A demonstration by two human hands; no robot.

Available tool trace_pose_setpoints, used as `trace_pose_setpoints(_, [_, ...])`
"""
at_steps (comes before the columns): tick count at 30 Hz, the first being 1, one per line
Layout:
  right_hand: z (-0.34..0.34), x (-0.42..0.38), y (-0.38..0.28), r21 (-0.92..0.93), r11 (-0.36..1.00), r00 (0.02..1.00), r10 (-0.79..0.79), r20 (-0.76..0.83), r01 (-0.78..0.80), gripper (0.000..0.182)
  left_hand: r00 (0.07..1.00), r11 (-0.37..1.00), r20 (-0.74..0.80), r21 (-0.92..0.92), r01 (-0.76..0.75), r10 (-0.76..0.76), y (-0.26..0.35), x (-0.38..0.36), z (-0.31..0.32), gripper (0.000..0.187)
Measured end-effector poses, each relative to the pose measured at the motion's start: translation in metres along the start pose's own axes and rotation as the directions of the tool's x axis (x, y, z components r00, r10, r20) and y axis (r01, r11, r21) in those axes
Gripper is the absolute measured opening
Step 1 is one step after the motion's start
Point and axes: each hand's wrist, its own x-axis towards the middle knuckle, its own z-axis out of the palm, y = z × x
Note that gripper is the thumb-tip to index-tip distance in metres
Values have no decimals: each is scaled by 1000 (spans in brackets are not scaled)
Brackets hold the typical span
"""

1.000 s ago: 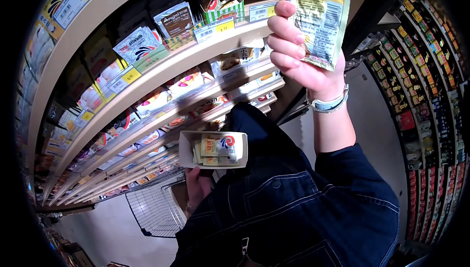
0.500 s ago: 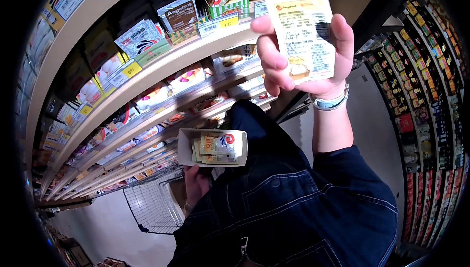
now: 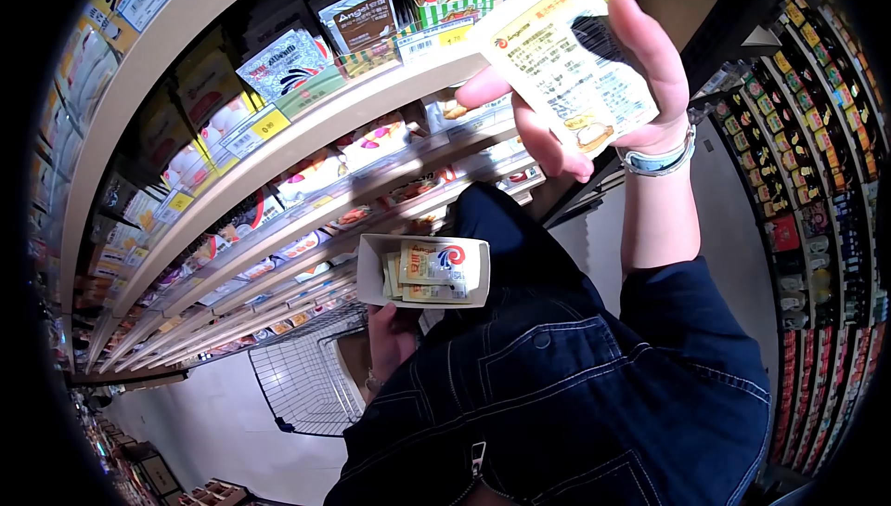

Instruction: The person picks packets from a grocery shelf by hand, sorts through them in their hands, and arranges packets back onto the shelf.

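Note:
My right hand [image 3: 654,70] is raised at the upper right, closed around a small yellow-and-white yeast packet [image 3: 568,65]. The packet's printed back faces me, tilted, and a dark shadow falls on its upper right part. Lower down, my left hand [image 3: 393,331] grips a white open-topped cardboard box [image 3: 371,269] from beneath; most of its fingers are hidden behind the box. Inside the box lie several similar yeast packets [image 3: 432,269], with a red and blue swirl on the front one.
Shelves [image 3: 357,102] of packets with price tags [image 3: 257,133] run along the left. A wire shopping cart [image 3: 302,381] stands below the box. Another stocked shelf [image 3: 821,227] rises on the right across the floor [image 3: 724,218].
The packet in my right hand has tilted anticlockwise and shifted slightly right. The box and my left hand appear a little further right, as does the whole scene.

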Motion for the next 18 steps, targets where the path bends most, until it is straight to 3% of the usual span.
trace_pose_setpoints(2, [-18, 8, 4, -459, 889, 984, 80, 158, 1, 73, 1000, 999, -16, -30, -15, 15, 4, -2, 15, 54])
trace_pose_setpoints(3, [-18, 10, 13, -670, 737, 976, 199, 90, -89, 63, 1000, 1000, -13, -31, -4, 4, 4, -1, 14, 55])
trace_pose_setpoints(4, [-29, 21, 43, -701, 712, 942, 212, 262, 35, 55, 1000, 999, -8, -32, 6, -7, 2, 0, 13, 56])
trace_pose_setpoints(5, [-21, 28, 68, -816, 461, 857, 509, -79, -349, 51, 1000, 999, -1, -32, 16, -16, 2, 1, 13, 56])
trace_pose_setpoints(6, [-17, 25, 88, -941, 239, 875, 473, -103, -240, 49, 1000, 999, 16, -42, 5, -4, 2, 1, 17, 56])
trace_pose_setpoints(7, [-22, 20, 114, -998, -55, 928, 370, -29, -10, 53, 999, 999, 33, -54, -6, 8, 2, 1, 22, 57])
trace_pose_setpoints(8, [-22, 17, 135, -993, -72, 951, 290, -107, -89, 63, 999, 998, 50, -66, -15, 19, 1, 1, 25, 57])
trace_pose_setpoints(9, [-12, 20, 139, -972, -161, 909, 353, -220, -173, 73, 1000, 999, 20, -52, -8, 9, 0, 2, 23, 57])
trace_pose_setpoints(10, [-8, 16, 149, -974, -188, 961, 219, -168, -128, 73, 1000, 999, 5, -44, 2, -2, 0, 2, 19, 57])
trace_pose_setpoints(12, [-7, 16, 149, -963, -218, 933, 287, -219, -159, 69, 999, 999, -27, -27, 23, -24, -2, 4, 7, 58])
trace_pose_setpoints(14, [-8, 21, 132, -987, -163, 972, 230, -48, -10, 56, 999, 997, 43, -80, 4, -1, 0, 6, 9, 57])
trace_pose_setpoints(15, [-20, 22, 123, -976, -163, 988, -41, 150, 141, 39, 997, 996, 71, -86, -9, 16, 0, 6, 11, 57])
trace_pose_setpoints(16, [-21, 31, 92, -994, -51, 983, -149, 105, 98, 25, 995, 995, 97, -94, -23, 32, 1, 5, 15, 57])
trace_pose_setpoints(17, [-34, 44, 65, -972, -221, 963, -271, -13, -76, 20, 996, 995, 78, -96, -25, 33, 1, 6, 12, 59])
trace_pose_setpoints(18, [-45, 56, 32, -929, -268, 875, -473, -105, -256, 19, 997, 995, 72, -93, -31, 38, 1, 6, 11, 59])
